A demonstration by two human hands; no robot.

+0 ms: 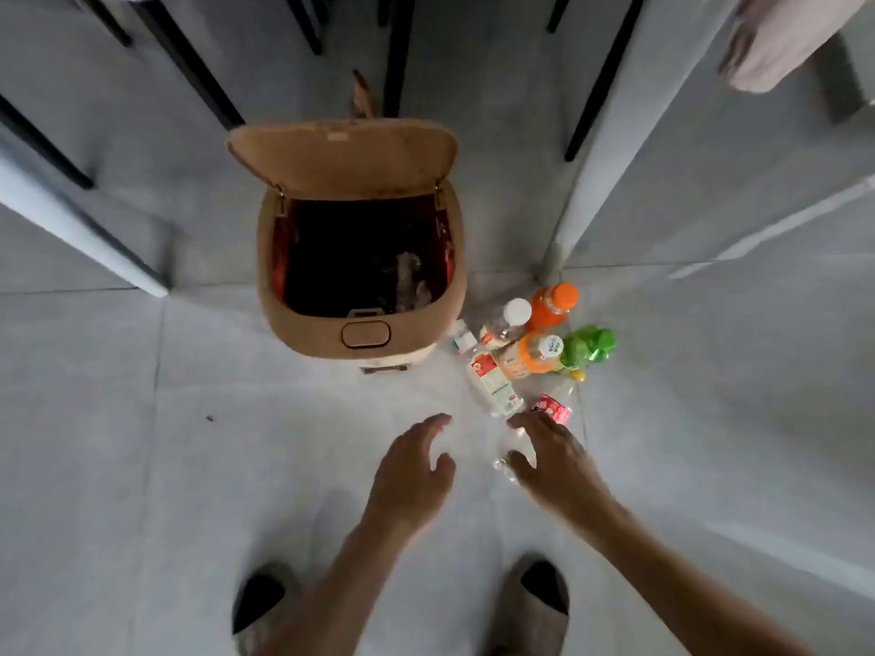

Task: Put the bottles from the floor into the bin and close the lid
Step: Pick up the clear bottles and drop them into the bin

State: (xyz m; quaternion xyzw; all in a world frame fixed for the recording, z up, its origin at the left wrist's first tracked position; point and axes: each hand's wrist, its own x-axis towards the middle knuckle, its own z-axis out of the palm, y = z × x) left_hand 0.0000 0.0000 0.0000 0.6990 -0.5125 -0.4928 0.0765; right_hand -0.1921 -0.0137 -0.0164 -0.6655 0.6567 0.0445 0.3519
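A tan bin (pixel 364 333) stands on the floor with its lid (pixel 343 153) raised at the back, its inside dark. To its right lie several bottles: a clear one with a red-and-white label (pixel 492 381), two orange ones (pixel 554 303) (pixel 537 352), a white-capped one (pixel 509 319), a crushed green one (pixel 589 345) and a clear one with a red label (pixel 551 408). My left hand (pixel 409 471) hovers open below the bin. My right hand (pixel 551 454) is spread just over the near end of a clear bottle (pixel 509 447); no grip shows.
White table legs (pixel 575 182) and dark chair legs (pixel 189 54) stand behind and beside the bin. A cloth (pixel 776 45) hangs at the top right. My two feet in slippers (pixel 537 603) are at the bottom edge. The floor is pale tile.
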